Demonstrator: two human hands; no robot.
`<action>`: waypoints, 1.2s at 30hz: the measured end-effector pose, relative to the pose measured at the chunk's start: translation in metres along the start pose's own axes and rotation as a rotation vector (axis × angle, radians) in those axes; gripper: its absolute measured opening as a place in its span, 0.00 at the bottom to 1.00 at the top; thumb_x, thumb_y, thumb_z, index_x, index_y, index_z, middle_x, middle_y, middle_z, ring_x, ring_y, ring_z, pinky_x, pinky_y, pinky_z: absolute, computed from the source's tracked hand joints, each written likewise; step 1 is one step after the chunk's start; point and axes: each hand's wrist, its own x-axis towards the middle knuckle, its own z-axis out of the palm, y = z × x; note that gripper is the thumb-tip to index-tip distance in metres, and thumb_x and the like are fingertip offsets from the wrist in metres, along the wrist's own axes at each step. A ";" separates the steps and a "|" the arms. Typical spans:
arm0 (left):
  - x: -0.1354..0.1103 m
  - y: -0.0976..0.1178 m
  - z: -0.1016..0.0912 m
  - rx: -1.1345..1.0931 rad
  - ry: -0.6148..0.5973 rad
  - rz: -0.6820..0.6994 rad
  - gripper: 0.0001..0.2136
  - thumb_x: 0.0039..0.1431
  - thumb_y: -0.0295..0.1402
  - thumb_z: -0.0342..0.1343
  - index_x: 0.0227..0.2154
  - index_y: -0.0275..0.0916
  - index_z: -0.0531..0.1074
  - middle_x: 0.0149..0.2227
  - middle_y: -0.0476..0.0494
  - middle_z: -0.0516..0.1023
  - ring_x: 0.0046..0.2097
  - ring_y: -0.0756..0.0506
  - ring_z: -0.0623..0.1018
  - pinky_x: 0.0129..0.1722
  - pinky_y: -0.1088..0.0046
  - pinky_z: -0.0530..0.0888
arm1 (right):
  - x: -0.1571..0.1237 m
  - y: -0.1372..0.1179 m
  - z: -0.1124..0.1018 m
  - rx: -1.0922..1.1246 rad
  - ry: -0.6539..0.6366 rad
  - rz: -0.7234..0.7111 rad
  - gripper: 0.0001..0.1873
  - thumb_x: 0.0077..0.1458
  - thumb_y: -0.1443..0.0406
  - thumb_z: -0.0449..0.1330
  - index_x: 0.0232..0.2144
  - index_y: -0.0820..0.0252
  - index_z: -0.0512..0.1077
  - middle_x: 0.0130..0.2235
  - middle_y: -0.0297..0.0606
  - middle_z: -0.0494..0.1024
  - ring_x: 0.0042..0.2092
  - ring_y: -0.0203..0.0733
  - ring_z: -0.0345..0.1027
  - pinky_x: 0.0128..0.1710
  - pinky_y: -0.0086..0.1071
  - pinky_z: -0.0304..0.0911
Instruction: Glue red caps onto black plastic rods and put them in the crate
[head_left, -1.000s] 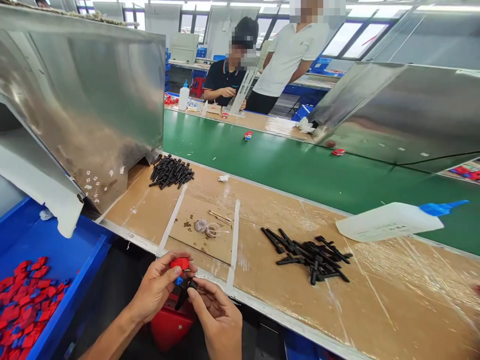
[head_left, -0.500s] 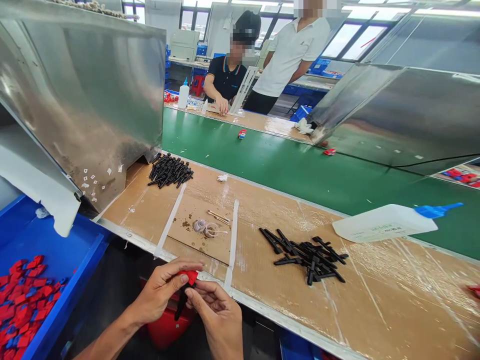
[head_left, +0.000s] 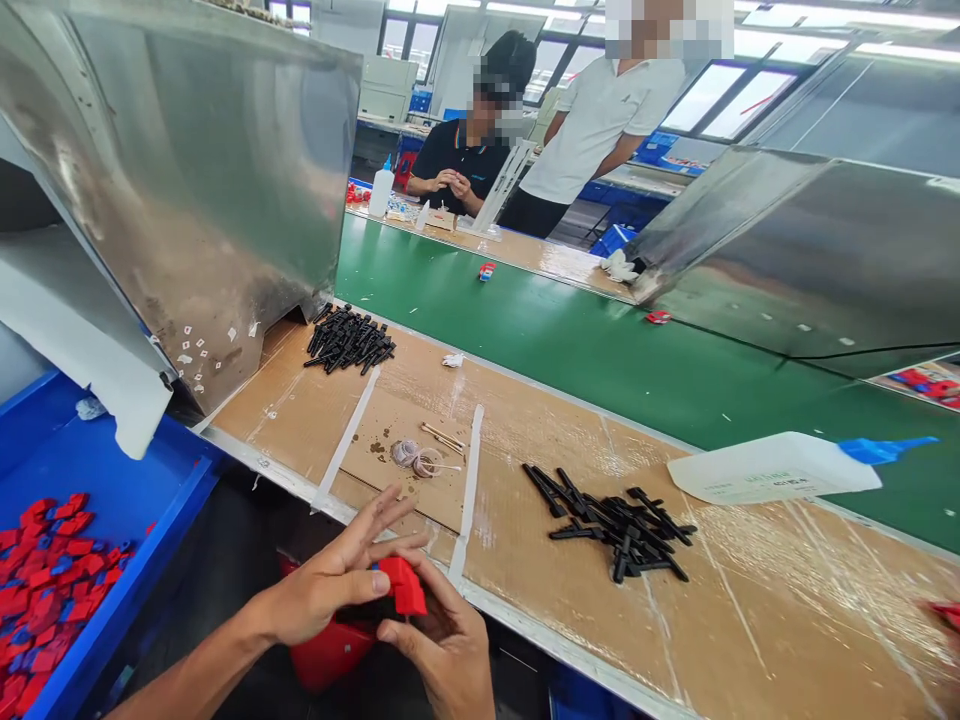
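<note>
Both hands meet in front of the bench edge, around a small red plastic piece [head_left: 406,588]. My left hand [head_left: 330,588] presses its thumb on the piece's left side, with the fingers stretched out behind it. From the right, my right hand [head_left: 452,640] curls its index finger and thumb around the same piece. Something dark shows beneath the red piece, mostly hidden by the fingers. Beyond the hands, a cardboard pad [head_left: 375,480] carries small clear round dishes [head_left: 426,462] and cotton swabs [head_left: 442,437].
Black plastic sticks lie in a left pile [head_left: 349,338] and a right pile [head_left: 619,525]. A white bottle [head_left: 772,468] with blue nozzle lies on its side. A blue bin [head_left: 172,540] holds red and blue pieces. Past the green belt [head_left: 555,340], one person sits and another stands.
The red piece has turned and moved slightly right and down, showing more of its red face. The black stick below it is now mostly hidden. The seated person's hands have come together.
</note>
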 end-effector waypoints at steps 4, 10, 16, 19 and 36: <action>-0.006 0.005 0.007 0.508 0.070 -0.030 0.28 0.62 0.32 0.55 0.64 0.49 0.58 0.64 0.39 0.64 0.61 0.38 0.68 0.59 0.61 0.66 | 0.002 -0.007 -0.013 -0.071 0.123 -0.197 0.28 0.30 0.65 0.78 0.40 0.50 0.81 0.43 0.38 0.81 0.44 0.49 0.76 0.43 0.33 0.73; -0.005 -0.006 0.009 0.783 0.051 -0.028 0.25 0.66 0.35 0.51 0.64 0.50 0.58 0.62 0.43 0.68 0.63 0.42 0.67 0.62 0.68 0.63 | -0.001 -0.010 -0.018 -0.063 0.085 -0.152 0.27 0.34 0.61 0.77 0.42 0.50 0.80 0.46 0.42 0.82 0.49 0.53 0.75 0.50 0.41 0.71; -0.002 -0.004 0.020 0.890 0.083 0.040 0.18 0.67 0.34 0.48 0.59 0.45 0.66 0.53 0.41 0.76 0.54 0.42 0.75 0.55 0.71 0.69 | -0.005 -0.006 -0.022 -0.072 0.062 -0.224 0.24 0.40 0.62 0.75 0.43 0.46 0.79 0.44 0.38 0.83 0.48 0.49 0.77 0.50 0.35 0.71; -0.004 -0.004 0.028 0.997 0.052 0.116 0.16 0.68 0.30 0.44 0.55 0.38 0.69 0.46 0.36 0.78 0.47 0.41 0.77 0.48 0.67 0.73 | -0.006 -0.005 -0.020 -0.103 0.090 -0.366 0.23 0.42 0.59 0.74 0.43 0.47 0.79 0.42 0.36 0.84 0.45 0.45 0.79 0.48 0.30 0.72; 0.009 -0.041 0.018 -0.511 0.114 -0.270 0.13 0.61 0.41 0.58 0.37 0.34 0.72 0.23 0.56 0.63 0.14 0.61 0.57 0.15 0.82 0.51 | -0.007 -0.003 -0.021 -0.253 0.176 -0.123 0.20 0.54 0.58 0.66 0.49 0.54 0.77 0.49 0.44 0.80 0.49 0.52 0.76 0.51 0.41 0.72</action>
